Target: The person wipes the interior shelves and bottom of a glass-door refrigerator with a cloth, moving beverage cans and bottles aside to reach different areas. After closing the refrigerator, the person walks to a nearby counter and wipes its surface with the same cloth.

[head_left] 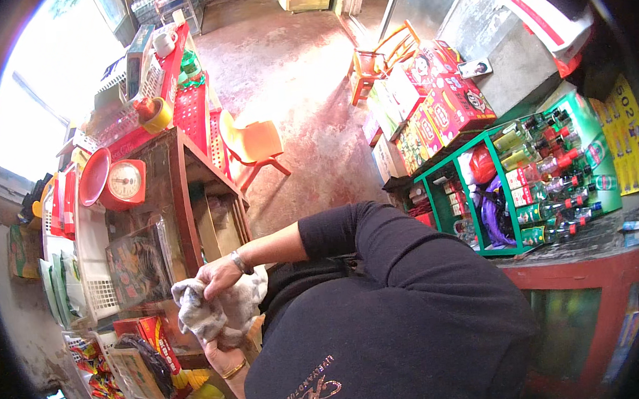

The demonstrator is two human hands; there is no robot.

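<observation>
A crumpled grey-and-white cloth (208, 308) is bunched between my two hands, in front of my black top. My right hand (220, 275), with a metal band on the wrist, grips its upper part with the thumb on top. From below, my left hand (225, 357), wearing a gold-coloured bracelet, holds the lower folds; its fingers are partly hidden by the cloth. Just beyond the cloth stands a wood-framed glass display counter (180, 174). On its top sits a red dial scale (125, 183) beside a round red pan (95, 177).
A small orange chair (251, 139) stands on the floor beyond the counter. Packaged goods in a red box (156, 338) lie near my left hand. Stacked cartons (447, 109) and a green shelf (498, 190) with several bottles are to the right. Tape rolls (158, 115) lie farther along.
</observation>
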